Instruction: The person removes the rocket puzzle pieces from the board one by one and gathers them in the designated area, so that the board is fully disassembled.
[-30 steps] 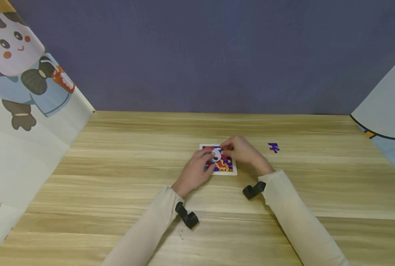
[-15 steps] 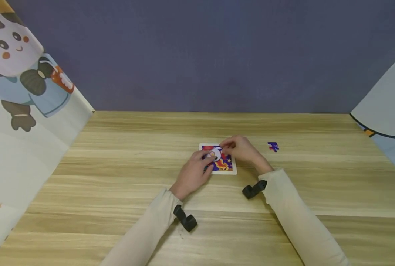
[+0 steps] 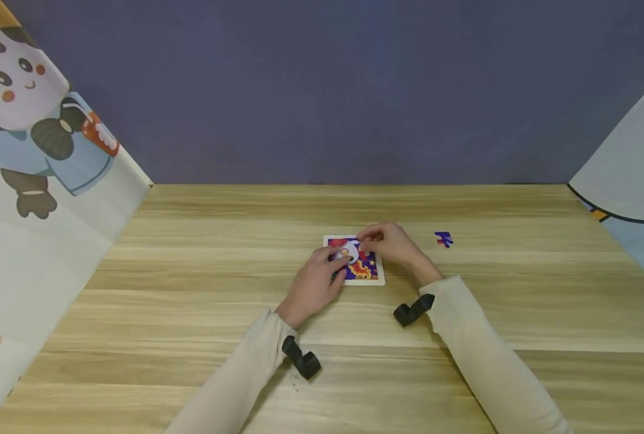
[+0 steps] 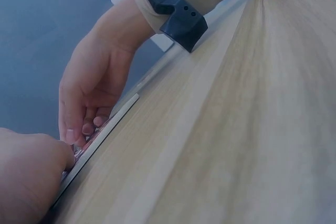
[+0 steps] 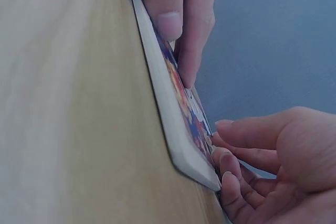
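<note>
A small jigsaw puzzle in a white-rimmed tray (image 3: 380, 282) lies on the table, its picture purple, red and orange with a white character's head. My left hand (image 3: 312, 283) comes from the lower left, and its fingertips rest on the picture's left part. At the upper right of the tray, my right hand (image 3: 395, 246) pinches the edge of a puzzle piece (image 5: 202, 111) between thumb and index finger. That piece appears slightly raised in the right wrist view. My right fingers hide part of it in the head view. The left wrist view shows the tray edge-on below both hands.
A loose purple and red puzzle piece (image 3: 444, 239) lies on the wooden table (image 3: 192, 241), to the right of the tray. A dark blue panel (image 3: 322, 90) stands along the table's far edge, with printed cartoon sheets (image 3: 23, 181) at the sides.
The left fingers have drawn back slightly, and more of the white character's face shows. The right hand keeps its place at the tray's upper right. The view has shifted slightly.
</note>
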Demonstrator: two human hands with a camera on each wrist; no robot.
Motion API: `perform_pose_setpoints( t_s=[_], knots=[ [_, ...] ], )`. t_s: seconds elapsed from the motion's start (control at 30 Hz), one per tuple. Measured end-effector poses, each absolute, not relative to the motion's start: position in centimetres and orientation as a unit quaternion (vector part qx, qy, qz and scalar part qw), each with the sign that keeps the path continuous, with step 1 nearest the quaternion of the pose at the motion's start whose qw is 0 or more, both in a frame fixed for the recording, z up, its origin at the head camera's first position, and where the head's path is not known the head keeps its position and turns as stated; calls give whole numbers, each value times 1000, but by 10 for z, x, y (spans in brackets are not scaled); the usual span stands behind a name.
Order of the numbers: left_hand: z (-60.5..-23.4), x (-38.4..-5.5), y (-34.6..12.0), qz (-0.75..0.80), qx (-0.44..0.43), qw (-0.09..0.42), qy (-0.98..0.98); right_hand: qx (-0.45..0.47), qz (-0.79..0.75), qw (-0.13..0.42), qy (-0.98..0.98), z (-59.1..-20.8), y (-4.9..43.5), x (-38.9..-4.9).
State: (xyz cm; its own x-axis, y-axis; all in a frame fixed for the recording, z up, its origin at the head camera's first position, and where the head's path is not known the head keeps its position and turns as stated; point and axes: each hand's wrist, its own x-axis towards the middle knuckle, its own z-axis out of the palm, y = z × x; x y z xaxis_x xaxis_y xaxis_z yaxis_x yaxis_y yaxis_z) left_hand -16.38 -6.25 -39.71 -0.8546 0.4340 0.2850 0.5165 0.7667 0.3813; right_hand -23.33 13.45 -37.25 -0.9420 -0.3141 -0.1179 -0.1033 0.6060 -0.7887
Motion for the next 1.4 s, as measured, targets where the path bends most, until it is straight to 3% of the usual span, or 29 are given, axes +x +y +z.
perform_pose_setpoints(
  t_s=[0.87, 1.4],
  knots=[
    [-400, -164, -64, -232, -253, 94, -934, -154, -447, 67, 879, -370, 125, -226],
    [-398, -164, -63, -230, -256, 94, -934, -125, -510, 71, 848, -372, 127, -228]
  ],
)
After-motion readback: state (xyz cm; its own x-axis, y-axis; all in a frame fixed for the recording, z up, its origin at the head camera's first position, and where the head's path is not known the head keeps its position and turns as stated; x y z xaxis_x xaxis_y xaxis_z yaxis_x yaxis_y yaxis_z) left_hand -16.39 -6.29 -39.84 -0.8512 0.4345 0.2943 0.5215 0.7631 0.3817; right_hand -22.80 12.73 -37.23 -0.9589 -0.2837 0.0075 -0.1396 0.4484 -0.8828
